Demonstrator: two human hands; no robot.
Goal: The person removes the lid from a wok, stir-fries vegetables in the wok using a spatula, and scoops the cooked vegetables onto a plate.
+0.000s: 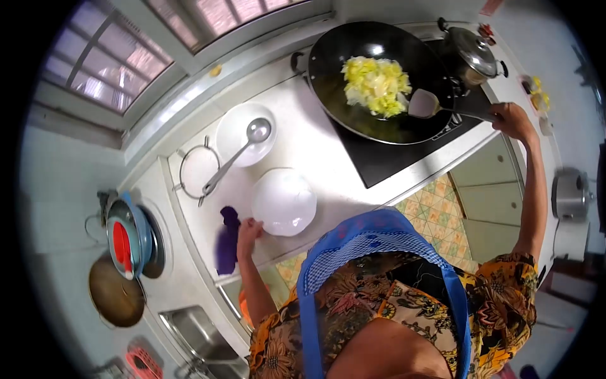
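Note:
My right hand (512, 120) is closed round the dark handle of a spatula (424, 103). The spatula's broad blade rests in the black wok (328, 95), against the right side of a heap of chopped yellow-green cabbage (377, 85). Down at the counter's front, my left hand (249, 239) has its fingers curled at the left rim of a white plate (284, 202), seemingly gripping it. Nothing lies on that plate. A crumpled purple cloth (228, 243) lies just left of this hand.
A ladle (258, 131) lies across a white bowl (245, 114), beside a round wire rack (180, 172). Behind the wok on the right stands a lidded pot (472, 53). Blue basins (144, 234) and a steel sink (202, 338) are at the left. The wok sits on a black cooktop (372, 164).

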